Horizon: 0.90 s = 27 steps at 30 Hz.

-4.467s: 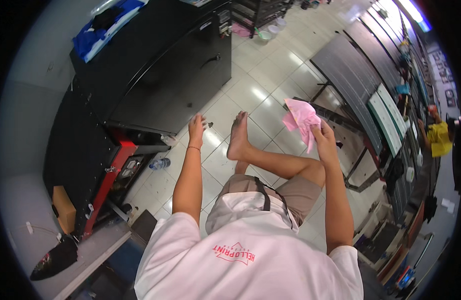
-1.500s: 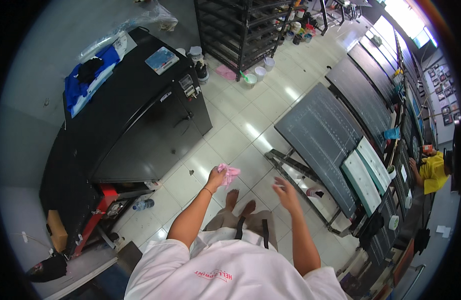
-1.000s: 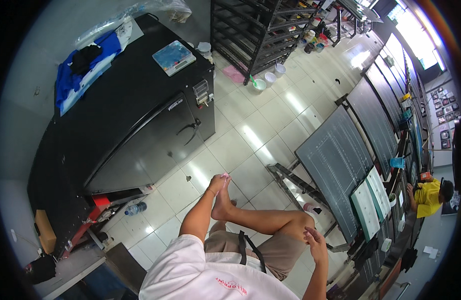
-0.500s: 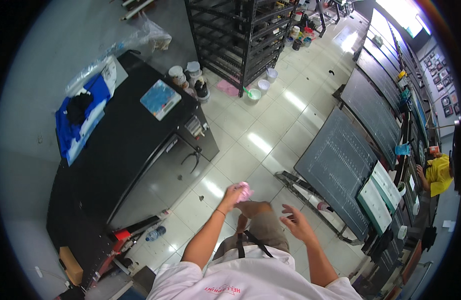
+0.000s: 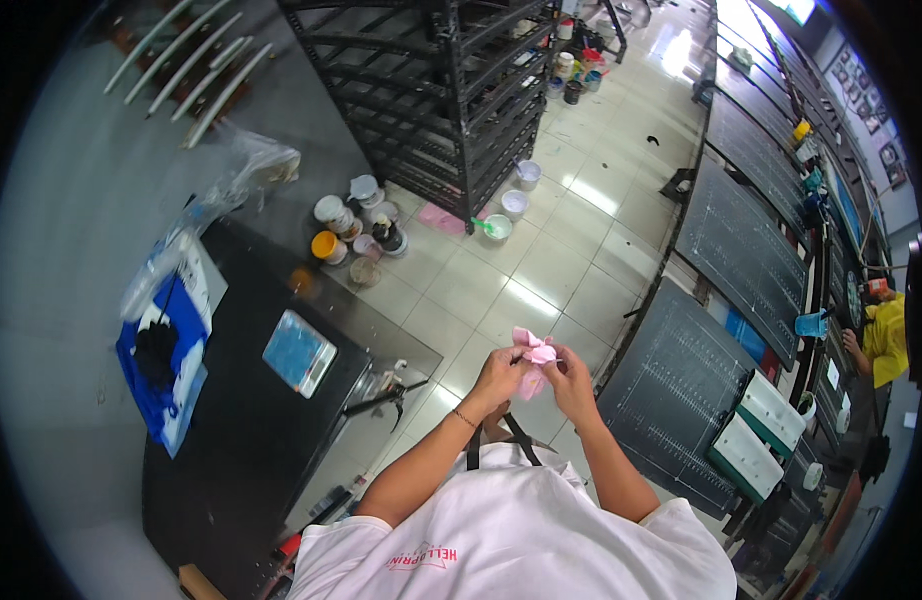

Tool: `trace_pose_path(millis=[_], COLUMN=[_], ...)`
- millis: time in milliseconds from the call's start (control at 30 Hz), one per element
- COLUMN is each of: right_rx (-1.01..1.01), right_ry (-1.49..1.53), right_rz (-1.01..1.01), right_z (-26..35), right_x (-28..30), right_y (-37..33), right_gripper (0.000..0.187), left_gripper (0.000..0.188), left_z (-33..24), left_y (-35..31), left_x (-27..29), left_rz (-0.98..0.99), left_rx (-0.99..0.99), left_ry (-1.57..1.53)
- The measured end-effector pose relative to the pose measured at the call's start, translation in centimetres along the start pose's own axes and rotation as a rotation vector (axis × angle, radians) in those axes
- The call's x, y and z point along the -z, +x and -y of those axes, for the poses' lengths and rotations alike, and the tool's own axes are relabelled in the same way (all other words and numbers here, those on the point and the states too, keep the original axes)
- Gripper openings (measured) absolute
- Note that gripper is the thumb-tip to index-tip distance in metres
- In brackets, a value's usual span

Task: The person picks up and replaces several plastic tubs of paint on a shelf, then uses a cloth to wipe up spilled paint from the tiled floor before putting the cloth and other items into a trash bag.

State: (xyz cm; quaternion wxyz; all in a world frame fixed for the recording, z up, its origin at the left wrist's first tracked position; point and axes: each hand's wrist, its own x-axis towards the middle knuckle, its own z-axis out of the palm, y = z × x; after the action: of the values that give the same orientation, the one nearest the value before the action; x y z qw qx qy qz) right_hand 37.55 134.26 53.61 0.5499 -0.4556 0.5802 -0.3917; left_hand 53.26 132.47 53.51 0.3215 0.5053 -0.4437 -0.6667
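A crumpled pink cloth (image 5: 532,383) is held up in front of my body, between both hands. My left hand (image 5: 497,378) is closed around its left side, fingers pinching the fabric. From the other side my right hand (image 5: 571,386) grips it too, thumb and fingers pressed together. Parts of the cloth stick out above and below the fingers. Whether anything is wrapped inside it cannot be made out.
To the left stands a black table (image 5: 251,440) bearing a blue-topped scale (image 5: 299,352) and blue and white bags (image 5: 171,360). Buckets (image 5: 328,247) sit on the floor by a black rack (image 5: 451,110). Dark print boards (image 5: 661,400) line the right, where a person in yellow (image 5: 886,340) works.
My right hand has come in from the right and taken hold of the pink cloth beside my left hand. My view has moved forward along the black table.
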Motion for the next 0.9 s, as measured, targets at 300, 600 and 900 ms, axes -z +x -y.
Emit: trace_pose_path(millis=[300,600,900], right_rx=[-0.004,-0.021,-0.211], right_ry=[0.086,0.217,0.093], right_rz=[-0.268,-0.634,-0.663], right_z=[3.7,6.2,-2.1], right_x=[5.8,12.5,21.7], right_y=[13.7,23.9,42.7], right_gripper=[0.030,0.027,0.033], left_gripper=[0.022,0.019,0.037], left_z=[-6.1,-12.3,-8.3], left_y=[19.1,34.3,54.1], left_x=[-1.5,-6.1,-5.4], left_rz=[0.157,0.442,0.363], left_rx=[-0.420,-0.458,-0.090], left_ry=[0.351,0.359,0.680])
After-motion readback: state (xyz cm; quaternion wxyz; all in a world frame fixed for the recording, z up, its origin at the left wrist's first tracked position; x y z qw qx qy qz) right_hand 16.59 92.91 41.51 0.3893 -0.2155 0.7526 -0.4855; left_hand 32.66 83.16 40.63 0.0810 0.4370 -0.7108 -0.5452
